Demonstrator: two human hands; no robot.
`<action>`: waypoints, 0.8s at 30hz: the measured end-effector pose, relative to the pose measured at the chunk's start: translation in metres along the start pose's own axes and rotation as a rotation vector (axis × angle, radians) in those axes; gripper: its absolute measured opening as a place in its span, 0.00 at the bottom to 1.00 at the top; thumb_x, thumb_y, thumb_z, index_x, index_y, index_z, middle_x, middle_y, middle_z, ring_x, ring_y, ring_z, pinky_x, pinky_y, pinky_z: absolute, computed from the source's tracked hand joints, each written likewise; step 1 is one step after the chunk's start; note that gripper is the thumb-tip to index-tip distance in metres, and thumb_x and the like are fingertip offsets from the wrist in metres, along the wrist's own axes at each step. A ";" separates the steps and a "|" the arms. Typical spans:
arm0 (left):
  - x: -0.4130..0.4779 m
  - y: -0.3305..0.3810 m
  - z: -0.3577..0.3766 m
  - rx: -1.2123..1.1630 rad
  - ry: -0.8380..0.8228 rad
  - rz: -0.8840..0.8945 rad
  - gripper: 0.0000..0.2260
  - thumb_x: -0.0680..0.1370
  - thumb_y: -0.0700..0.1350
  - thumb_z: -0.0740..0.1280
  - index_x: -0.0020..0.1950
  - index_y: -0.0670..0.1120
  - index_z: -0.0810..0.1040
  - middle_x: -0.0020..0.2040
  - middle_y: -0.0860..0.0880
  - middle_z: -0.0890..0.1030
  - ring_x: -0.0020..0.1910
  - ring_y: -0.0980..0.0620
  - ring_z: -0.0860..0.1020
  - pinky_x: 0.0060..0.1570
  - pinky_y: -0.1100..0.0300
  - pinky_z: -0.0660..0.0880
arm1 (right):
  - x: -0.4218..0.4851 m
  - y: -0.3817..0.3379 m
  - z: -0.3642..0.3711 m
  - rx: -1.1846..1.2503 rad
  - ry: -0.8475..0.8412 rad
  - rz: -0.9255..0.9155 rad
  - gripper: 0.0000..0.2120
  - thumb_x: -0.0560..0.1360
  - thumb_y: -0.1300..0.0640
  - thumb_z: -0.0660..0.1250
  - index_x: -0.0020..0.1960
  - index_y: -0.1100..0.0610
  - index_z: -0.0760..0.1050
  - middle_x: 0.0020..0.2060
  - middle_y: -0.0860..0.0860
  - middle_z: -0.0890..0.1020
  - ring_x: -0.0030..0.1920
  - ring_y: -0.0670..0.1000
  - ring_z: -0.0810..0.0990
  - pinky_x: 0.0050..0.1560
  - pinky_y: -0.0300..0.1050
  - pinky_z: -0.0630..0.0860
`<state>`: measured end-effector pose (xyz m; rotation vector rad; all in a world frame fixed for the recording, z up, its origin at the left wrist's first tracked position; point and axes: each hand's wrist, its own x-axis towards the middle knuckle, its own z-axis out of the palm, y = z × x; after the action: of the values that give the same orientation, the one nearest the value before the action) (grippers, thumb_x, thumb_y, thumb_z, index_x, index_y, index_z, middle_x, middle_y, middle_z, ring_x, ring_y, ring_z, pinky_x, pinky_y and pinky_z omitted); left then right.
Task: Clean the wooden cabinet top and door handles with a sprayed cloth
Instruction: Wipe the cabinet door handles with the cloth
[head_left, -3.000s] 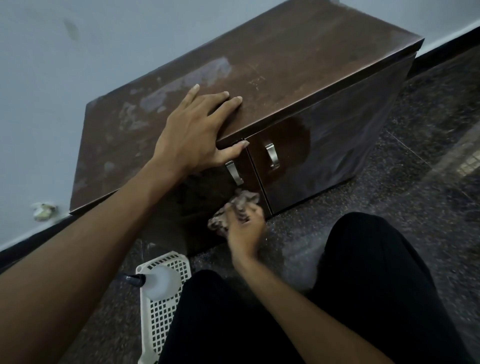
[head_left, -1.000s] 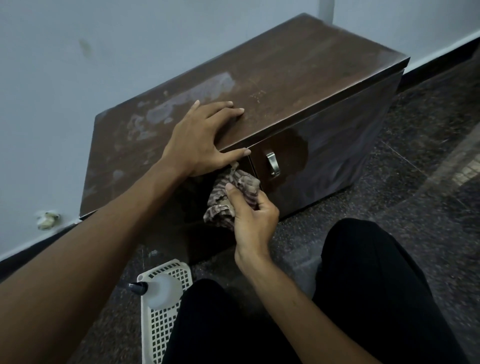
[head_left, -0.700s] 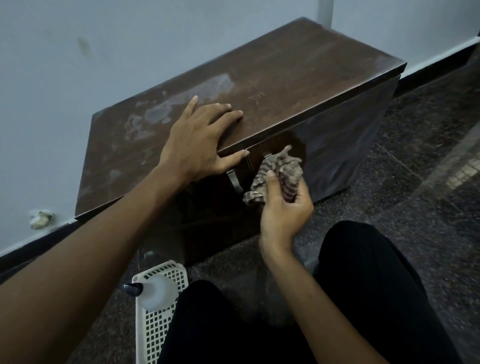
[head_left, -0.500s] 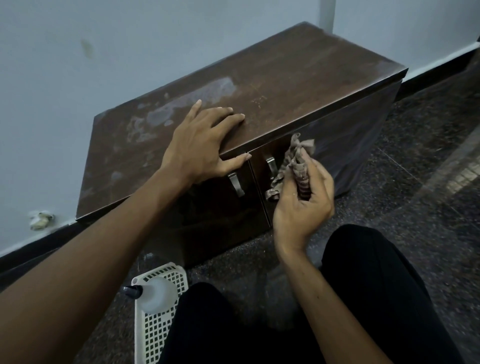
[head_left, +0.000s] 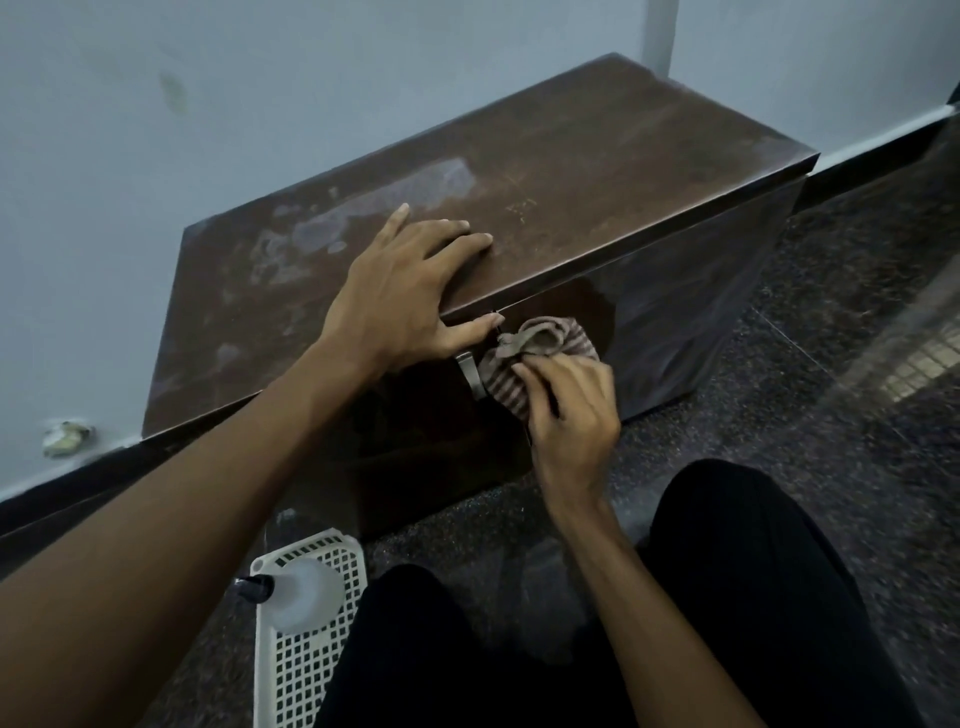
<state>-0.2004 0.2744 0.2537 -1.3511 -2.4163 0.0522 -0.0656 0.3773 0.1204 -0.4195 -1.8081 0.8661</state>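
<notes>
A low dark wooden cabinet (head_left: 597, 171) stands against the wall, its top patchy with pale smears. My left hand (head_left: 400, 291) lies flat on the top near the front edge, fingers spread and thumb hooked over the edge. My right hand (head_left: 569, 410) grips a bunched striped cloth (head_left: 540, 353) and presses it on the right door, where it hides that door's handle. The left door's metal handle (head_left: 470, 371) shows just left of the cloth.
A white perforated plastic basket (head_left: 306, 660) sits on the dark speckled floor at lower left, with a translucent spray bottle (head_left: 296, 595) lying in it. My legs in black trousers (head_left: 753, 597) fill the bottom. A black skirting board (head_left: 883, 140) runs along the wall.
My right hand with the cloth went from below the left handle up onto it, then rightward, and now presses the cloth over the right handle. My left hand stayed on the top.
</notes>
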 end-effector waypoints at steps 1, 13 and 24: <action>0.000 -0.001 0.001 0.001 0.001 0.000 0.35 0.75 0.70 0.60 0.75 0.50 0.69 0.72 0.47 0.73 0.72 0.48 0.70 0.79 0.45 0.53 | 0.004 0.001 0.001 0.014 0.025 0.028 0.06 0.74 0.61 0.75 0.48 0.64 0.83 0.45 0.53 0.85 0.49 0.52 0.78 0.54 0.42 0.76; 0.001 -0.002 0.001 -0.003 -0.020 0.009 0.36 0.75 0.71 0.59 0.76 0.49 0.69 0.72 0.47 0.73 0.73 0.48 0.70 0.79 0.45 0.52 | 0.006 0.002 0.009 -0.210 0.028 0.156 0.18 0.75 0.48 0.72 0.59 0.60 0.82 0.58 0.54 0.81 0.57 0.53 0.73 0.57 0.43 0.75; 0.000 -0.002 0.002 -0.011 0.006 0.021 0.36 0.75 0.70 0.61 0.75 0.48 0.70 0.71 0.46 0.74 0.72 0.48 0.71 0.79 0.45 0.53 | -0.017 0.023 0.020 0.038 0.065 0.336 0.15 0.75 0.58 0.74 0.59 0.62 0.82 0.52 0.53 0.81 0.52 0.54 0.81 0.49 0.52 0.81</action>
<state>-0.2028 0.2737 0.2528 -1.3791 -2.4012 0.0404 -0.0794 0.3745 0.0886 -0.7330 -1.6841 1.1009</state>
